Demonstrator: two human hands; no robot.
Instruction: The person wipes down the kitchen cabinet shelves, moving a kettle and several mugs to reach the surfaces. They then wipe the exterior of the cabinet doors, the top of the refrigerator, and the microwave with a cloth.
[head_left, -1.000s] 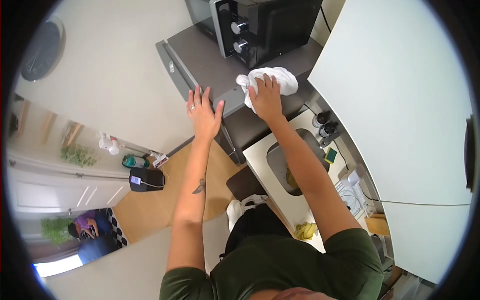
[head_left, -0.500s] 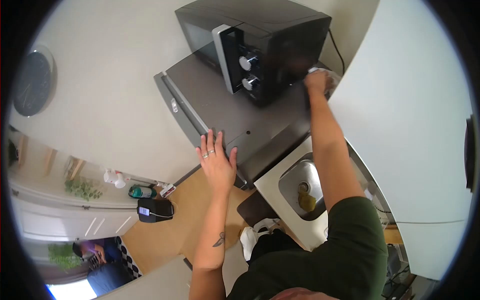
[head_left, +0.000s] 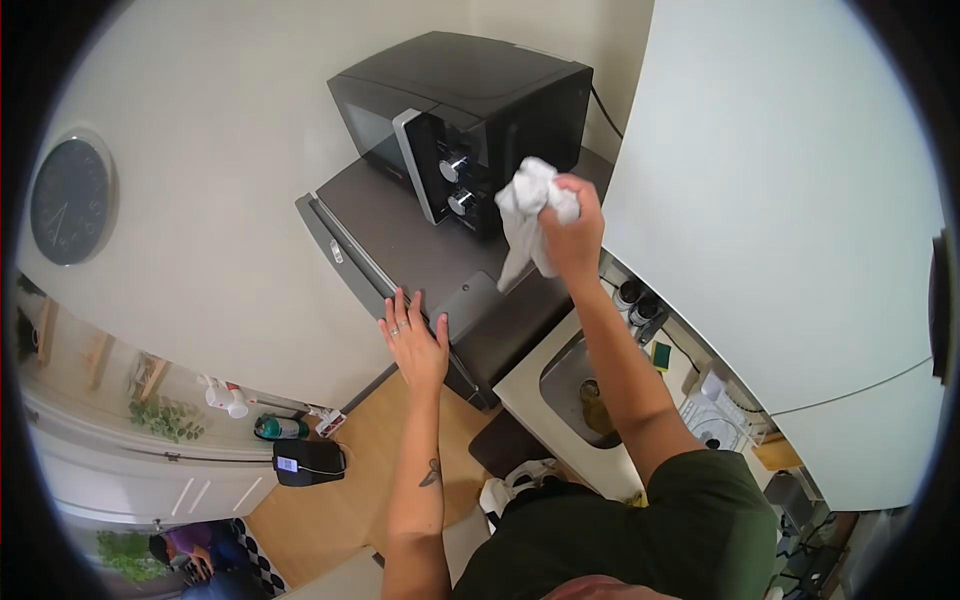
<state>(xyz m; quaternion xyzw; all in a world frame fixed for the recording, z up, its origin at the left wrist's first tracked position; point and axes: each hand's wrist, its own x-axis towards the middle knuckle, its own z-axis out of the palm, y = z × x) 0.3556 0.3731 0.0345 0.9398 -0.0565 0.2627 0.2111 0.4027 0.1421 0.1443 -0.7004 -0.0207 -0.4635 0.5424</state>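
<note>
A crumpled white cloth (head_left: pixel 530 205) is gripped in my right hand (head_left: pixel 576 232), raised in front of the microwave's right side. Part of the cloth hangs down from my fingers. My left hand (head_left: pixel 417 350) lies with fingers spread on the front corner of the grey fridge top (head_left: pixel 385 215), by the door's upper edge. The black microwave (head_left: pixel 470 95) stands on that fridge, its two silver knobs and silver handle facing me.
Right of the fridge, a counter holds a steel sink (head_left: pixel 560 385), a green and yellow sponge (head_left: pixel 661 355) and dark-lidded jars (head_left: pixel 630 293). A white cabinet (head_left: pixel 780 200) fills the right side. A person (head_left: pixel 190 550) sits far off at lower left.
My right hand has come back from beside the microwave's rear with the white cloth, now in full view. My left hand stays on the fridge corner. The view has shifted.
</note>
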